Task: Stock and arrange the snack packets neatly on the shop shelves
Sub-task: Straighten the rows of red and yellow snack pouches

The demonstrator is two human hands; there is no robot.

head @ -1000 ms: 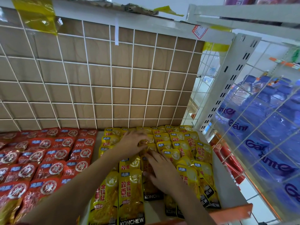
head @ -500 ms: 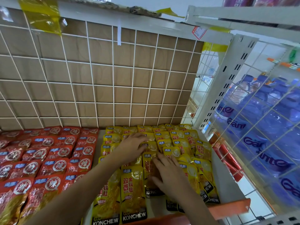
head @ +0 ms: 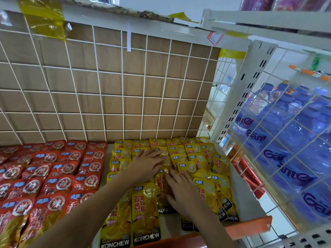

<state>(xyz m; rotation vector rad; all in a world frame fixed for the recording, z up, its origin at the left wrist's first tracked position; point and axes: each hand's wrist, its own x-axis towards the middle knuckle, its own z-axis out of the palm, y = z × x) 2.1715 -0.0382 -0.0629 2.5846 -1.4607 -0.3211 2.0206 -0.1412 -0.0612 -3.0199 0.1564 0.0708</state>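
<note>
Head view: the shelf [head: 245, 203] looks mostly stocked. Red packets [head: 59, 185] lie in even rows at its left. Glossy yellow packets [head: 146, 208] fill its right side in overlapping rows, and the middle ones look skewed and need straightening. The left hand [head: 145, 165] and right hand [head: 180, 192] press flat on them, fingers straight, gripping nothing.

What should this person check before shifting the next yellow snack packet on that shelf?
1. The left hand lies flat on the yellow packets, gripping nothing: ok.
2. The right hand lies flat on the middle column: ok.
3. Yellow columns straight: not ok; those on the right lean and overlap.
4. The red packets kept apart from yellow: ok, a gap shows.
5. Front packets sit behind the orange shelf lip: cannot tell.
</note>
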